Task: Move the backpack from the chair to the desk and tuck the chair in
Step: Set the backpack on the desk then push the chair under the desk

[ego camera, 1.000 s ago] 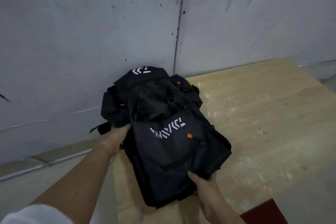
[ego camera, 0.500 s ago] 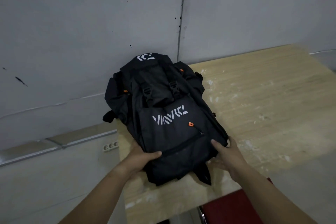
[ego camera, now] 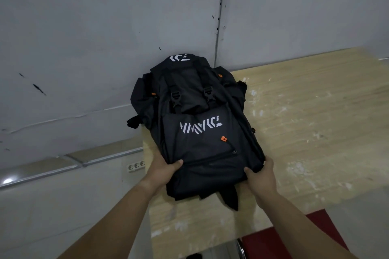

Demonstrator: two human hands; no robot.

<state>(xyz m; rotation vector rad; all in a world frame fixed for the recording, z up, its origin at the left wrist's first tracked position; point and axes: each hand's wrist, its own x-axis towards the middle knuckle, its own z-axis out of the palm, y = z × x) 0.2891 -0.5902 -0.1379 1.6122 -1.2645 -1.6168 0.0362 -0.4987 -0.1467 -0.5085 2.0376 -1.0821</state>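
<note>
A black backpack [ego camera: 195, 124] with white lettering and small orange zip pulls lies flat on the left end of the light wooden desk [ego camera: 305, 132], its top against the wall. My left hand [ego camera: 163, 169] grips the bag's lower left corner, thumb on top. At the lower right corner my right hand [ego camera: 260, 174] holds the fabric the same way. A red chair seat [ego camera: 280, 239] with a metal frame shows below the desk's near edge, partly hidden by my right forearm.
A grey panelled wall [ego camera: 105, 48] stands right behind the desk. To the left, a metal rail and a white socket strip [ego camera: 135, 166] run along the low wall. The desk's right part has pale scuff marks.
The backpack has settled flat on the desk and turned straighter toward the wall. Both hands have shifted down to grip its bottom corners. The view has tilted down, showing more of the red chair.
</note>
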